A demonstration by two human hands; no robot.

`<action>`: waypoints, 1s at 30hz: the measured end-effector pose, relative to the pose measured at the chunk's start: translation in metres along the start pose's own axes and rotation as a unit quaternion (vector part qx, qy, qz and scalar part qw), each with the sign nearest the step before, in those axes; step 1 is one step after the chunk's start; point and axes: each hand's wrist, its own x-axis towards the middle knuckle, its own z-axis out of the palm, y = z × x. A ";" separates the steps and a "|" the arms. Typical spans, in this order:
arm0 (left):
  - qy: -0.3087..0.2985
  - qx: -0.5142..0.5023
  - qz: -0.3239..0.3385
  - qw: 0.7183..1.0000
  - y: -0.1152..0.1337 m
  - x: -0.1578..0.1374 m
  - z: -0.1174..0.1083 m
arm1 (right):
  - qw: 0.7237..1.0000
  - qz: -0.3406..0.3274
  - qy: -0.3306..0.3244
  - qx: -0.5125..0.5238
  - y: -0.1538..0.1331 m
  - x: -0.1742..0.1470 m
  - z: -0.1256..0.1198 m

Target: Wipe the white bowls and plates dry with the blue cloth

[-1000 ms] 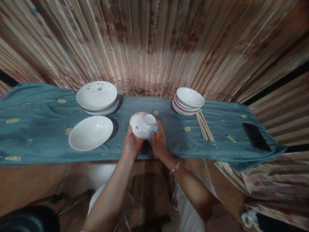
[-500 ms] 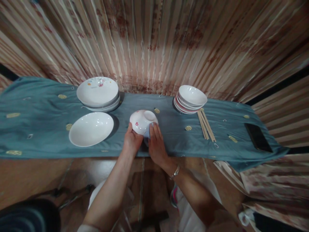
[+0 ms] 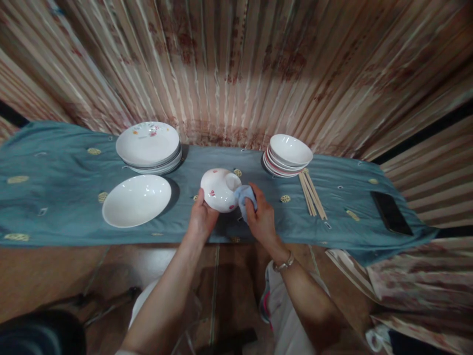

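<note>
A small white bowl with pink marks is tilted so that its outside and foot ring face me. My left hand grips its rim at the lower left, thumb on the outer side. Bunched in my right hand is a light blue cloth, which meets the bowl's right side near the foot. Both hands are above the front half of the cloth-covered table. To the left lies a deep white oval-looking dish, its glossy inside facing up.
Behind that dish stands a stack of flower-patterned plates. At the back right is a stack of bowls, with several wooden chopsticks in front. A black phone lies near the right end. A pleated curtain hangs behind the table.
My right hand has moved right with the blue cloth, from the bowl's lower front to its right side. The bowl has turned slightly in my left hand, showing more of its pink marks.
</note>
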 end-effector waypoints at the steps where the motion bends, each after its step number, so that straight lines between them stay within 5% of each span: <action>1: -0.002 0.009 0.002 1.000 -0.001 -0.001 0.001 | 0.999 0.025 0.019 0.006 0.005 0.004 -0.002; 11: -0.107 0.128 0.073 0.983 -0.014 -0.005 -0.008 | 0.984 0.111 0.123 0.065 0.036 0.047 -0.009; 21: -0.125 0.136 0.090 0.979 -0.017 -0.003 -0.012 | 0.995 0.040 0.069 0.062 0.021 0.042 0.015; 30: -0.115 0.114 0.078 0.984 -0.016 -0.001 -0.013 | 0.998 -0.043 0.053 -0.010 -0.002 0.033 0.004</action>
